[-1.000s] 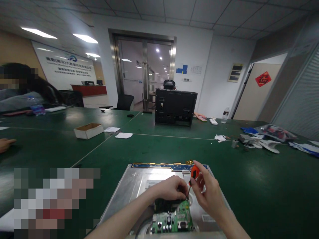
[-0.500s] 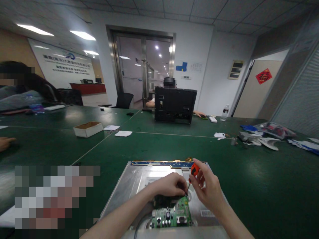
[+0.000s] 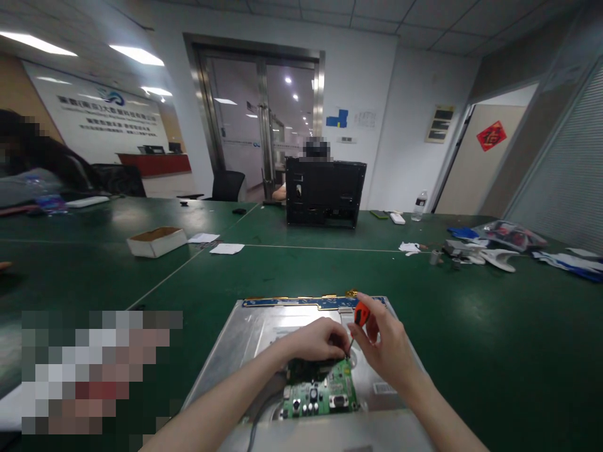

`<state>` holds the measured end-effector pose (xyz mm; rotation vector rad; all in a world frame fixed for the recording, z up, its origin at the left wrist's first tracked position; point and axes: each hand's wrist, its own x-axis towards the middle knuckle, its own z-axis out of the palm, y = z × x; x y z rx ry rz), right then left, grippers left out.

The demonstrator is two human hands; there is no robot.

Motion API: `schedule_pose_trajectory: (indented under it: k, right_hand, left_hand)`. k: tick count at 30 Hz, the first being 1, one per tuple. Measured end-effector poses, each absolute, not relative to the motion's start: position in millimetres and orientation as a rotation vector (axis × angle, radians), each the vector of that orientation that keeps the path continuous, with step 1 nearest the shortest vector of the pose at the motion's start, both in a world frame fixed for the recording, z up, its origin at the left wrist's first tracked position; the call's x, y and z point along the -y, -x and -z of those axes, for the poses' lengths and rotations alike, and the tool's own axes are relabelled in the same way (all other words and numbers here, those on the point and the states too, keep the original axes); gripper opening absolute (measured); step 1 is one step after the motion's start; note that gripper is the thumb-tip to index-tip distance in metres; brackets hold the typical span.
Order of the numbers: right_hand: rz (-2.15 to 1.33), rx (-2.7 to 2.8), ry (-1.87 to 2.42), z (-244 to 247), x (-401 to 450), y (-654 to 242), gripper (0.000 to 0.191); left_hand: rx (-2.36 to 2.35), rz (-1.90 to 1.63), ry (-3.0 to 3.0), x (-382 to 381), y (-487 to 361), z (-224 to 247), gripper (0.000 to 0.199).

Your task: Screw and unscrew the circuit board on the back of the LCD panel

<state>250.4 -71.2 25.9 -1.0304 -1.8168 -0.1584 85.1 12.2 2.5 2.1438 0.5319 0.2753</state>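
Observation:
My right hand [image 3: 384, 336] grips an orange and black screwdriver [image 3: 361, 313], its shaft tilted down to the upper right corner of a green circuit board [image 3: 324, 397]. Beside the tip, my left hand [image 3: 325, 339] has its fingers pinched together at the board's edge; whatever they hold is hidden. The board lies on a silver metal display panel [image 3: 249, 339], which rests flat before me. A blue circuit strip [image 3: 282, 302] runs along the panel's far edge. A grey cable [image 3: 257, 420] leaves the board on the left.
Across the green table [image 3: 494, 339] stands a black monitor [image 3: 326, 193] with a person behind it. An open cardboard box [image 3: 157, 242] lies left of centre. Scraps and bagged parts [image 3: 509, 235] sit at the right, near a water bottle [image 3: 419, 206]. Another person sits far left.
The view has shifted slightly, moving everything a little left and up. Both hands keep their places at the board's corner. The hand beside the monitor has gone out of sight.

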Motion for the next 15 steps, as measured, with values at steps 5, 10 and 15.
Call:
schedule_pose_trajectory:
  k: [5,10,15]
  right_hand:
    - [0.112,1.830,1.073,-30.3,76.7,-248.2,0.048]
    - [0.129,1.805,1.067,-28.9,74.8,-247.9,0.044]
    - [0.218,1.795,1.058,-24.9,72.0,-250.3,0.037]
  left_hand:
    - [-0.546,-0.257,-2.163,-11.1,-85.9,-5.3,0.013]
    - [-0.553,-0.265,-2.187,-11.8,-86.3,-4.6,0.011]
    - [-0.530,-0.255,-2.171,-13.3,-85.7,-1.9,0.016]
